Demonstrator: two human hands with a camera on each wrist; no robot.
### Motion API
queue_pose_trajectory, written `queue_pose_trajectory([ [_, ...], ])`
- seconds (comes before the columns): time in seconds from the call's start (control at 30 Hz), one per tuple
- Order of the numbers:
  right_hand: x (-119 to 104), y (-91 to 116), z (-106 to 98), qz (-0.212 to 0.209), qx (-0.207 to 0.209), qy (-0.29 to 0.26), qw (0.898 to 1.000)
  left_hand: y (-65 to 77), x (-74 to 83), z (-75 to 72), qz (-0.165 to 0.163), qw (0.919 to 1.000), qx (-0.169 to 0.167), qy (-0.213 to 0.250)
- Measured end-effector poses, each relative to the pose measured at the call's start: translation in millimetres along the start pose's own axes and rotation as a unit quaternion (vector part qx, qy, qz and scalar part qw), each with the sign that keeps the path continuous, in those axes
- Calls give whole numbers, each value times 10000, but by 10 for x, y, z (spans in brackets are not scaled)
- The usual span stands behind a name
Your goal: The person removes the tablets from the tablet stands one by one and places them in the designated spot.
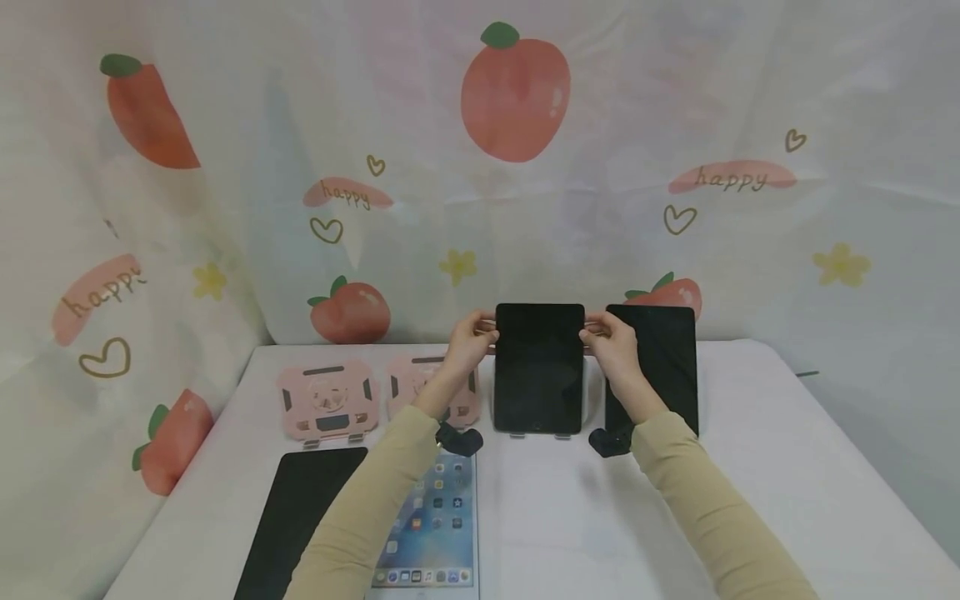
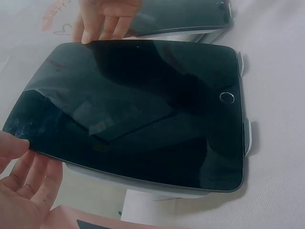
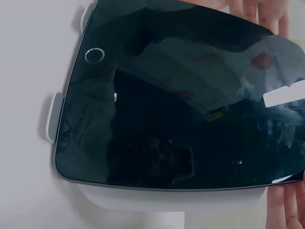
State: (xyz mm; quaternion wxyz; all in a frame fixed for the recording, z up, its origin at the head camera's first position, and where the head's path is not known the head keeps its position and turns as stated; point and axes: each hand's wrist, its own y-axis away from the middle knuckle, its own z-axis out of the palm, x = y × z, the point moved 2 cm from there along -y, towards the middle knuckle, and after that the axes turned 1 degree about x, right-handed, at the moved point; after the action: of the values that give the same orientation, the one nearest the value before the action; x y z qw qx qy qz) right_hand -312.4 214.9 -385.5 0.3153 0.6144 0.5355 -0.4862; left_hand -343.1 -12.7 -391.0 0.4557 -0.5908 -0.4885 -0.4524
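Note:
A black-screened tablet (image 1: pixel 538 371) with a round home button leans upright on a light-coloured stand, whose small front lips (image 2: pixel 248 137) show under its lower edge. My left hand (image 1: pixel 471 340) pinches the tablet's left edge near the top, the thumb at the rim and the other fingers reaching behind. On the opposite edge, at about the same height, my right hand (image 1: pixel 613 340) grips in the same way. Both wrist views show the dark glass with reflections on it; most of the stand is hidden behind it.
Just right stands another dark tablet (image 1: pixel 670 358), partly behind my right wrist. Two pink tablet stands (image 1: pixel 300 387) are to the left, one partly covered by my left forearm. Nearer lie a black tablet (image 1: pixel 292 508) and a white tablet with a lit screen (image 1: pixel 442 546). A printed curtain (image 1: pixel 585 233) hangs behind.

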Motion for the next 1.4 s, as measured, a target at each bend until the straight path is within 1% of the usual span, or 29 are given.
queue_pose_trajectory([
  [0.13, -26, 16, -19, -79, -16, -138, 9999, 16, 24, -3, 27, 10000, -32, 51],
  [0.47, -109, 69, -60, -159, -34, -172, 9997, 103, 163, -32, -22, 9997, 0, 240],
  [0.63, -164, 98, -81, -272, -56, -238, 9993, 149, 227, -59, 46, 9997, 21, 235],
  [0.9, -213, 171, -126, -446, -101, -293, 9985, 232, 260, -84, 100, 9997, 24, 204],
  [1.17, -213, 298, -168, -583, -194, -425, 9972, 392, 272, -92, 24, 9996, 19, 269],
  [1.4, -219, 465, -232, -580, -275, -471, 9968, 578, 243, -77, 112, 9997, 29, 203],
])
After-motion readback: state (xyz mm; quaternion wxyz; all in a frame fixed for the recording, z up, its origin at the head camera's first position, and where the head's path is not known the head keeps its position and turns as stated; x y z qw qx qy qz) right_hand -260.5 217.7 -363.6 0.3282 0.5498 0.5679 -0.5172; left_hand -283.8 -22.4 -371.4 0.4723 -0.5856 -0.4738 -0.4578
